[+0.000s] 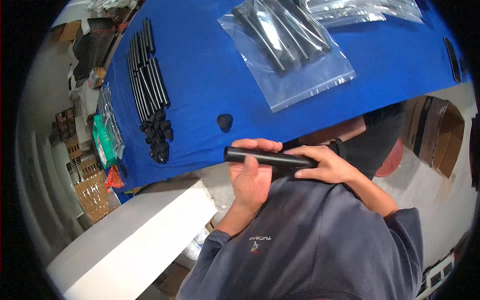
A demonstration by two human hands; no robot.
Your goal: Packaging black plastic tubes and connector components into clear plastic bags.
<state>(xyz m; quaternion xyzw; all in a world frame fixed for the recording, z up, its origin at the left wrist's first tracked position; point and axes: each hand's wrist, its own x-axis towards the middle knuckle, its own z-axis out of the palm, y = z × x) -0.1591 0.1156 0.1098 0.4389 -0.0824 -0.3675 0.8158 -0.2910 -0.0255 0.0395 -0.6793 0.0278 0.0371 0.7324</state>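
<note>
A smooth black tube [267, 157] lies crosswise in front of my body, just off the near edge of the table. My left hand [250, 185] is closed around its left part, thumb on the near side and fingers behind. At the tube's right end, my right hand [327, 165] grips it, covering that end. Beyond my hands, a single small black rubber cap [225, 121] rests on the blue table cloth [195, 70]. Farther left are a heap of similar black caps [159, 134] and rows of thin black tubes [150, 85].
A clear zip bag [295, 92] with black tubes inside lies at the far middle, more clear bags [365, 12] behind it. A dark flat object [452, 59] sits at the far right. A white surface [145, 235] stands at lower left, a cardboard box [435, 132] at right.
</note>
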